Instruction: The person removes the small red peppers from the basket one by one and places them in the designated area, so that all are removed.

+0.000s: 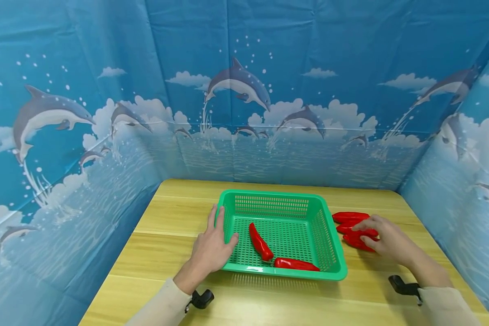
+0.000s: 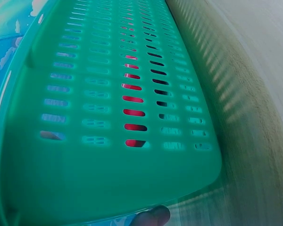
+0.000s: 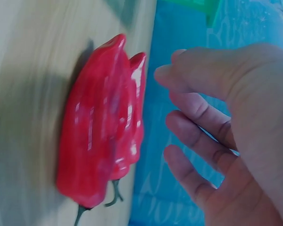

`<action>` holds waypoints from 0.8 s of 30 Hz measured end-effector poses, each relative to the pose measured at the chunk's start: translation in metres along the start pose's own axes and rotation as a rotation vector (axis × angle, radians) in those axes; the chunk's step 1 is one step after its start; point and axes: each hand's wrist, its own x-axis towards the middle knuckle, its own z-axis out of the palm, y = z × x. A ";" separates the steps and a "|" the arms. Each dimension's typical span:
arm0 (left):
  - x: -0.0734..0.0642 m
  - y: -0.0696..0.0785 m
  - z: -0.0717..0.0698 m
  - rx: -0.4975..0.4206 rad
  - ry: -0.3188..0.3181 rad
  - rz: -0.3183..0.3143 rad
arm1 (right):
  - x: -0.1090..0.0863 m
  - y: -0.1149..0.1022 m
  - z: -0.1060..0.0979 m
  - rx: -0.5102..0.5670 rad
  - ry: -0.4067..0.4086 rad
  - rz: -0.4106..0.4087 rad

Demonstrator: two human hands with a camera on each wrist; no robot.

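A green plastic basket point(image 1: 269, 270) with slotted walls holds two red peppers: one lies slantwise point(image 1: 261, 244), the other along the near wall point(image 1: 296, 264). At the basket's left rim rests my left hand point(image 1: 213, 246), fingers fairly straight and thumb over the edge. The left wrist view shows the basket's wall point(image 2: 85, 174) close up, with a fingertip point(image 2: 152, 216) below it. Over a cluster of red peppers point(image 3: 89, 136) right of the basket hovers my right hand point(image 1: 391, 240). Its loosely bent fingers are apart from the peppers in the right wrist view and hold nothing.
Everything stands on a light wooden table point(image 1: 159, 262). A blue dolphin-print curtain point(image 1: 236, 154) encloses the back and both sides. Black wrist cameras sit below the left hand point(image 1: 203, 299) and the right hand point(image 1: 403, 286).
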 end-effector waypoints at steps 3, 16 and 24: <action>0.000 0.000 0.000 0.001 0.003 0.002 | 0.002 -0.008 -0.002 -0.001 0.019 -0.019; 0.000 0.000 0.001 0.004 -0.004 -0.008 | 0.012 -0.042 -0.012 -0.039 0.110 -0.087; 0.000 0.000 0.001 0.003 0.000 -0.002 | 0.017 -0.060 -0.017 -0.047 0.153 -0.157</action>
